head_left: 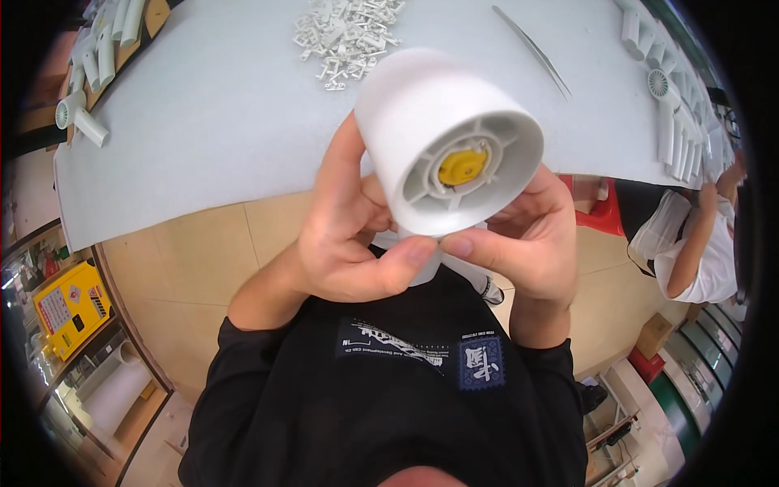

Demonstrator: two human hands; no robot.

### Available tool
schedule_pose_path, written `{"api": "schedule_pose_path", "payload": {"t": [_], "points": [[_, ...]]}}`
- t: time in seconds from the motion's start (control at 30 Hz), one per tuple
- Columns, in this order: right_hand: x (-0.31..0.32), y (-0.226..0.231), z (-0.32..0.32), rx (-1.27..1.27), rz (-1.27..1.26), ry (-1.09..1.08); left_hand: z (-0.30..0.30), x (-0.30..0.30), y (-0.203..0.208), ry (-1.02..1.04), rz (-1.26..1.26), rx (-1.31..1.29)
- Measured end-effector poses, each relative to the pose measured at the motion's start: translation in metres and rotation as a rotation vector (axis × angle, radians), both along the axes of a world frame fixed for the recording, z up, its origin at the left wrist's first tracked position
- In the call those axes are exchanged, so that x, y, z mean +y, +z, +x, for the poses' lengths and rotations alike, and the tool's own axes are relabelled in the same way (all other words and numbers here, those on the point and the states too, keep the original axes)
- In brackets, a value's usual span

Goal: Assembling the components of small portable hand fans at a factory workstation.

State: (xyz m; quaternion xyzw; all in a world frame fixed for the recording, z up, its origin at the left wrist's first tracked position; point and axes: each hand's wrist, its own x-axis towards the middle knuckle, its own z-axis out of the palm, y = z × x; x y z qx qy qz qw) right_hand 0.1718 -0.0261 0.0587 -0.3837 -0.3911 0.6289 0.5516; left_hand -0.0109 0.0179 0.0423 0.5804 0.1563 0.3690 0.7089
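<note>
Together, two hands [345, 235], one held cylinder [430, 114]

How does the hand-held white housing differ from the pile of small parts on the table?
The white housing is raised between the left hand and right hand; the pile lies on the table. The housing is one large hollow piece; the pile is many small loose ones. The housing has a yellow centre; the pile shows no yellow. Both are mainly white.

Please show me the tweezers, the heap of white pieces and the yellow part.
Tweezers [531, 47]: head view, middle of the metal arms.
Heap of white pieces [345, 36]: head view, its middle.
Yellow part [462, 167]: head view, its front face.
</note>
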Motion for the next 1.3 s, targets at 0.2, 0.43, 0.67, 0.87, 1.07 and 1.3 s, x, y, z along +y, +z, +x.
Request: {"api": "schedule_pose_path", "payload": {"t": [0.2, 0.43, 0.67, 0.87, 1.07, 1.3], "points": [[0.006, -0.005, -0.001, 0.045, -0.022, 0.007, 0.000, 0.007, -0.005, 0.014, 0.124, 0.089], [0.017, -0.018, -0.008, -0.109, -0.028, 0.162, -0.019, 0.011, -0.025, 0.146, -0.152, 0.019], [0.013, -0.019, 0.032, -0.252, -0.052, -0.111, -0.115, 0.065, 0.014, 0.772, -0.169, 0.140], [0.006, -0.035, 0.140, -0.695, 0.051, -0.619, -0.209, 0.192, 0.062, 1.228, 0.314, 0.642], [-0.036, -0.027, 0.251, -1.656, 0.080, -1.088, -0.297, 0.394, 0.036, 1.377, 0.733, 1.318], [0.003, -0.062, 0.252, -1.558, 0.050, -0.807, -0.516, 0.476, 0.058, 1.320, 0.883, 2.062]]}}
